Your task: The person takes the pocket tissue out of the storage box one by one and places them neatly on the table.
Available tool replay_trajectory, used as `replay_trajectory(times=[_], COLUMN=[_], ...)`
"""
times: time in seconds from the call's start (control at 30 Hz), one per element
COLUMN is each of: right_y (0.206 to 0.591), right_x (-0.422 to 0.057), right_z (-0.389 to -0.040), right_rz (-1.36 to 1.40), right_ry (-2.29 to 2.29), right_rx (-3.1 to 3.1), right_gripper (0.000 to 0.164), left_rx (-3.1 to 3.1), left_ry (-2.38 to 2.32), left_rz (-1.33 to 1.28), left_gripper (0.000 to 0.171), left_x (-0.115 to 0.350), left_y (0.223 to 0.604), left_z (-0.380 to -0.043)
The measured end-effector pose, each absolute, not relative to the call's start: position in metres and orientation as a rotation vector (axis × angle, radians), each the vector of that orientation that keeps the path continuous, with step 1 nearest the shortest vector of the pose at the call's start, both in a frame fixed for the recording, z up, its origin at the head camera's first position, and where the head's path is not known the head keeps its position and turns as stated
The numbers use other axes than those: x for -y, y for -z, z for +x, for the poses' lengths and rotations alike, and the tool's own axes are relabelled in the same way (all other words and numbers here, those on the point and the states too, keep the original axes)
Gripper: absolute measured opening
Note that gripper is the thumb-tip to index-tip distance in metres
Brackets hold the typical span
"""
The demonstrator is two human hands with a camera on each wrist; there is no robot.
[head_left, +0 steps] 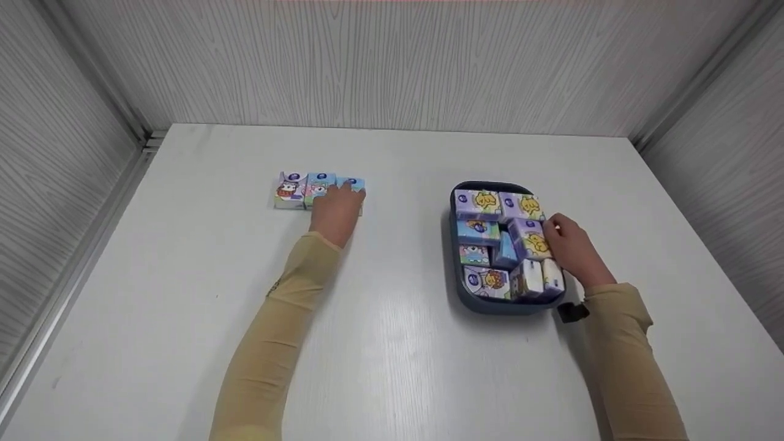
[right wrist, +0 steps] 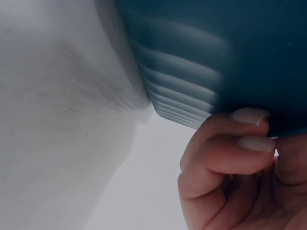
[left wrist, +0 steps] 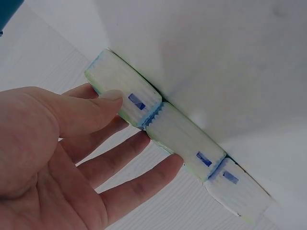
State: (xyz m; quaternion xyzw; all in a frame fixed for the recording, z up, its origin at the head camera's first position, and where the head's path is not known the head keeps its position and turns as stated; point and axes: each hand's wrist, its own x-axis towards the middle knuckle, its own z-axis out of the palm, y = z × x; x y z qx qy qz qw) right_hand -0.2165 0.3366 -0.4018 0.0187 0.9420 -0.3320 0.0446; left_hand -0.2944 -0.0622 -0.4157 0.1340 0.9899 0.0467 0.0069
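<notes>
Three small tissue packs stand in a row on the left of the table: a purple one (head_left: pixel 290 190), a blue one (head_left: pixel 320 184) and, at the right end, another blue pack (left wrist: pixel 125 79). My left hand (head_left: pixel 338 211) pinches that right-end pack, thumb on its near pale side and index finger behind; the other fingers lie along the row. A dark blue basket (head_left: pixel 505 308) full of purple and blue tissue packs (head_left: pixel 478 202) stands to the right. At its right side my right hand (head_left: pixel 571 248) grips the rim, with curled fingertips (right wrist: pixel 249 116) against the ribbed outer wall.
The white table (head_left: pixel 392 367) is bounded by a wood-grain panel (head_left: pixel 392 67) at the back and panels on both sides. A black object (head_left: pixel 573 313) shows beside the right wrist. Some packs in the basket rise above its rim.
</notes>
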Motion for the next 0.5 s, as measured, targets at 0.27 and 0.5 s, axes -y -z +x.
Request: replay_trajectory(times=[0.27, 0.5], right_y=[0.4033, 0.4054], right_x=[-0.3375, -0.3366], right_z=[-0.216, -0.2158], right_rz=[0.049, 0.01], right_ry=[1.033, 1.071], right_rx=[-2.877, -2.889], right_gripper=[0.045, 0.042], left_rx=[-3.159, -3.201], left_ry=[-0.104, -0.076], left_rz=[0.458, 0.478], left_gripper=[0.037, 0.038], left_x=[0.0634, 0.0658], left_y=[0.4189, 0.4189], left_z=[-0.2947, -0.2965])
